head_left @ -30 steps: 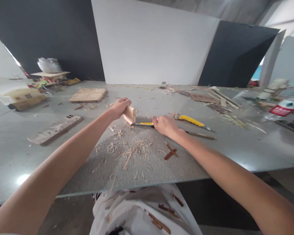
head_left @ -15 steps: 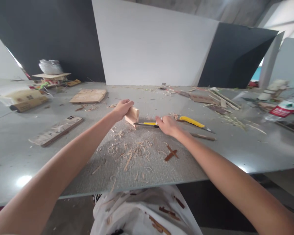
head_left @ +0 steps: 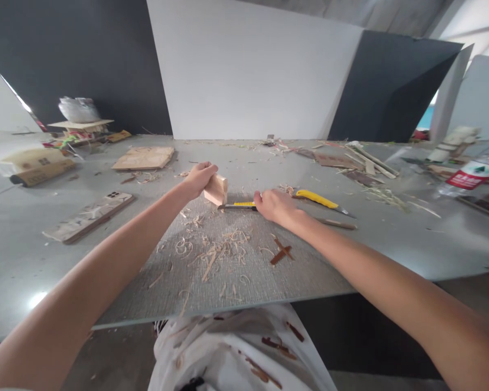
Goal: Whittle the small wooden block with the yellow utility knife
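Observation:
My left hand (head_left: 201,178) is closed on the upper end of a small pale wooden block (head_left: 215,191), holding it tilted on the table. In my closed right hand (head_left: 275,203) is a yellow-and-black utility knife (head_left: 243,205), its blade pointing left at the lower edge of the block. Whether the blade is cutting in or only touching, I cannot tell. Curled wood shavings (head_left: 228,247) lie on the tabletop in front of the block. Beyond my right hand rests a second yellow knife (head_left: 318,199), its blade pointing right.
Crossed brown strips (head_left: 282,251) lie near the table's front edge. At left are a patterned phone-shaped piece (head_left: 89,217) and a flat wooden board (head_left: 144,158). Wood scraps (head_left: 367,163) and a plastic bottle with a red label (head_left: 470,176) are at right. Upright panels (head_left: 252,70) stand behind.
The whole view has shifted slightly. My right hand and the knife blade have stayed close to the block, with the blade now nearer its lower right corner. Both grips are unchanged.

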Demonstrator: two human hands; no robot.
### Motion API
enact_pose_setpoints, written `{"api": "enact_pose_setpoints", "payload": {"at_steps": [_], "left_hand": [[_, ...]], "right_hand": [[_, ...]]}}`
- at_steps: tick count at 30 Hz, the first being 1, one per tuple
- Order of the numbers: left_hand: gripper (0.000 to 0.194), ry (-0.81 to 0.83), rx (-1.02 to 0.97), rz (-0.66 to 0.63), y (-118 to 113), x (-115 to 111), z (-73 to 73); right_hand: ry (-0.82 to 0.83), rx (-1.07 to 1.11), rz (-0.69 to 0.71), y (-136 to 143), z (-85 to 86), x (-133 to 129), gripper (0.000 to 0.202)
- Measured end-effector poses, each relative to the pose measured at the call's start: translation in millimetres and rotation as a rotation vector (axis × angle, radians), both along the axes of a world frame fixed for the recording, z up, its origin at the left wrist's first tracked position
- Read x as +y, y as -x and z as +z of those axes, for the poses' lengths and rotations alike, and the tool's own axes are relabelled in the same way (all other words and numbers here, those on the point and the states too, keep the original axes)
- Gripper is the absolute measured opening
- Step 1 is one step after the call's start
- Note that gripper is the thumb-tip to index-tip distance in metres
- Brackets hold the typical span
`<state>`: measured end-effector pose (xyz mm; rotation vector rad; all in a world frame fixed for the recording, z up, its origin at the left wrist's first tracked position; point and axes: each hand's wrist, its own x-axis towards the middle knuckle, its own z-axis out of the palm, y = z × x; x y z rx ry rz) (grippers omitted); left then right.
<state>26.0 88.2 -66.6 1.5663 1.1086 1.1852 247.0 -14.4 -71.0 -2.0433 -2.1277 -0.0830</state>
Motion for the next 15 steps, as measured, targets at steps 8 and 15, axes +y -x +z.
{"api": "enact_pose_setpoints", "payload": {"at_steps": [8,15], "left_hand": [[0.022,0.000,0.039,0.007,-2.0,0.4,0.1],[0.035,-0.057,0.094,0.085,-6.0,-10.6,-0.4]], "right_hand": [[0.030,0.103,0.109,-7.8,-2.5,-3.7,0.064],[0.151,0.765,0.167,-26.5,-2.1,-0.3,0.067]]}}
